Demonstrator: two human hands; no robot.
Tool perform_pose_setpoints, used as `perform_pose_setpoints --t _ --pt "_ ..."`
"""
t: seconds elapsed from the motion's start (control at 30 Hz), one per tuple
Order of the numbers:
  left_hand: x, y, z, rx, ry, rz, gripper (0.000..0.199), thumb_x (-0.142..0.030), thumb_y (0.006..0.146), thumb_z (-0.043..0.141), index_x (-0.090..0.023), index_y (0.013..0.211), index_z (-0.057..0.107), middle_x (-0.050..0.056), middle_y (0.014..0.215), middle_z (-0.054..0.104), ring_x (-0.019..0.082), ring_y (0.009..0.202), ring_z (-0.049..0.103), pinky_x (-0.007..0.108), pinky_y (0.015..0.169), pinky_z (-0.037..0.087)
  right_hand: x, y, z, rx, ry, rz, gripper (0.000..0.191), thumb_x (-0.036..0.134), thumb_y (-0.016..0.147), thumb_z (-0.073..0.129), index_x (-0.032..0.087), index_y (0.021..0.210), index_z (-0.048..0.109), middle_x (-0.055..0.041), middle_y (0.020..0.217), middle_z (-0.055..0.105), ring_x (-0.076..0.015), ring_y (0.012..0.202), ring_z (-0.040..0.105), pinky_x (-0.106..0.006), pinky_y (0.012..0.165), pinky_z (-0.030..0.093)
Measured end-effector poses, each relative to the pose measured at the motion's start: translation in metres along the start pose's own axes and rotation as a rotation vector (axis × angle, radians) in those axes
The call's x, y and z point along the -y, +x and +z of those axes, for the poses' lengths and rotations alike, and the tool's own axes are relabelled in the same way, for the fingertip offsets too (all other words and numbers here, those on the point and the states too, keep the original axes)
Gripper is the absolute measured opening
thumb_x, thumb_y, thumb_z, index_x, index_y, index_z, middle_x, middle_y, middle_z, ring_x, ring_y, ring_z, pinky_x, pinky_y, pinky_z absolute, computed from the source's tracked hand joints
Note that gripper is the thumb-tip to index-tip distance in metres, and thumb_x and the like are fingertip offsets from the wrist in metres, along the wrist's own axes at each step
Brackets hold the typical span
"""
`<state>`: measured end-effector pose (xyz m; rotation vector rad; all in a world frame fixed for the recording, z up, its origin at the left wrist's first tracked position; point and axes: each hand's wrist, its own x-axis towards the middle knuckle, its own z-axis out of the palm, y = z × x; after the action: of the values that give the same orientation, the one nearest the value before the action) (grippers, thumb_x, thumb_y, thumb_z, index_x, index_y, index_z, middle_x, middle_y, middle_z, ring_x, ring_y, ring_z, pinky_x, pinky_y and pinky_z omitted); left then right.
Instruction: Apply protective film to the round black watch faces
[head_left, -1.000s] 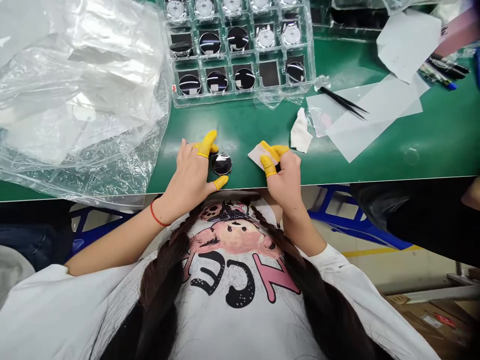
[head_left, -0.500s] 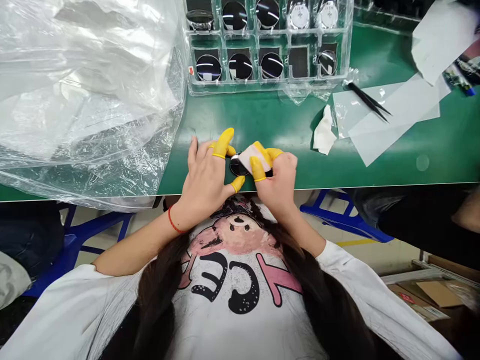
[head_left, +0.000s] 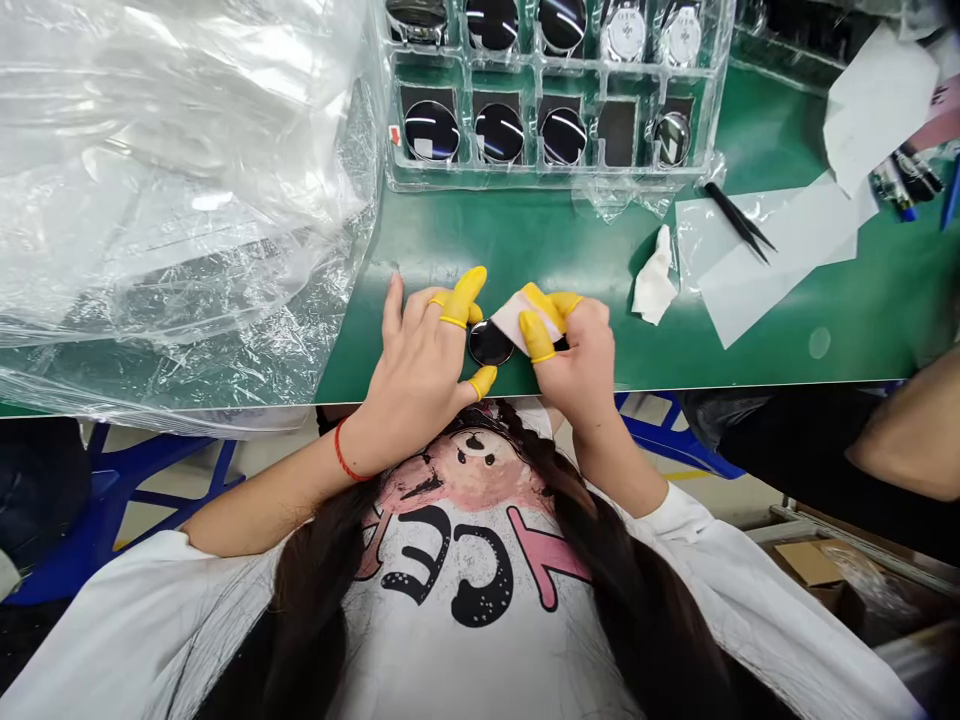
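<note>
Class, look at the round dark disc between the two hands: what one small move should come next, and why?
Probably the right hand should draw the pale pad lightly across the dark disc: it pinches the pad, which overlaps the disc's upper right edge in this view, while the left hand curves around the opposite side, seemingly ready to steady it.

We see a shiny, round black disc (head_left: pixel 487 345) on the counter (head_left: pixel 420 235) and a pale cloth (head_left: pixel 513 315) over its edge.
</note>
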<state>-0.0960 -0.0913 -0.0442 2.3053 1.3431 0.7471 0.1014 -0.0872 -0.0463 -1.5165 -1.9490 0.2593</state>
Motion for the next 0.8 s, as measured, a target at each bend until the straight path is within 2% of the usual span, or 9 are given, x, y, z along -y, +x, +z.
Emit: perform_pose_setpoints --t 0.07,0.2,0.3,0.4,0.53,0.7,0.8 --pt "0.000 0.000 0.000 0.009 -0.011 -0.009 0.075 -0.028 0.087 0.066 -0.019 0.149 0.026 0.010 0.118 0.064 0.031 0.124 0.055 0.066 0.124 0.019 -0.008 -0.001 -0.003 -0.020 -0.020 0.035 0.023 0.043 0.099 0.053 0.023 0.088 0.056 0.0000 0.074 0.060 -0.0188 0.070 0.053 -0.040 0.079 0.041" --pt "0.001 0.001 -0.002 0.027 -0.027 -0.003 0.076 -0.026 0.086 0.067 -0.018 0.149 0.026 0.011 0.118 0.064 0.032 0.124 0.054 0.067 0.124 0.018 -0.008 0.002 -0.015 0.077 0.129 0.111 0.027 0.048 0.100 0.052 0.023 0.097 0.061 -0.0006 0.083 0.065 -0.0186 0.076 0.058 -0.039 0.080 0.044" --pt "0.003 0.003 -0.005 0.045 -0.059 0.019 0.078 -0.026 0.086 0.068 -0.019 0.150 0.023 0.010 0.119 0.064 0.031 0.124 0.054 0.066 0.125 0.016 0.000 0.012 -0.018 0.184 0.198 0.015 0.028 0.048 0.101 0.051 0.023 0.096 0.062 0.0003 0.082 0.065 -0.0173 0.077 0.058 -0.037 0.082 0.044" --pt "0.007 0.007 -0.008 0.073 -0.076 0.042 0.080 -0.031 0.088 0.066 -0.019 0.153 0.021 0.011 0.122 0.062 0.032 0.127 0.053 0.064 0.126 0.015 0.003 0.027 -0.014 0.299 0.146 -0.116 0.035 0.052 0.101 0.049 0.022 0.088 0.061 0.0004 0.076 0.061 -0.0170 0.074 0.055 -0.039 0.085 0.042" --pt "0.011 0.011 -0.009 0.101 -0.089 0.065 0.084 -0.036 0.090 0.062 -0.019 0.156 0.013 0.013 0.129 0.060 0.033 0.131 0.050 0.065 0.125 0.012 -0.004 0.047 -0.005 0.409 0.027 -0.134 0.042 0.057 0.102 0.042 0.021 0.084 0.057 -0.0018 0.076 0.057 -0.0199 0.077 0.053 -0.044 0.088 0.041" --pt "0.014 0.014 -0.009 0.129 -0.106 0.061 0.087 -0.038 0.091 0.059 -0.019 0.158 0.008 0.013 0.132 0.058 0.033 0.134 0.048 0.064 0.126 0.010 -0.009 0.060 -0.002 0.433 -0.067 -0.233 0.038 0.050 0.103 0.039 0.022 0.088 0.059 -0.0044 0.078 0.058 -0.0250 0.091 0.054 -0.051 0.097 0.039" --pt "0.014 0.014 -0.009 0.144 -0.097 0.056 0.087 -0.039 0.090 0.059 -0.018 0.158 0.009 0.012 0.128 0.060 0.032 0.132 0.049 0.063 0.126 0.009 -0.006 0.058 -0.010 0.412 -0.059 -0.241 0.036 0.049 0.104 0.039 0.023 0.092 0.061 -0.0052 0.085 0.062 -0.0245 0.091 0.055 -0.049 0.095 0.042"
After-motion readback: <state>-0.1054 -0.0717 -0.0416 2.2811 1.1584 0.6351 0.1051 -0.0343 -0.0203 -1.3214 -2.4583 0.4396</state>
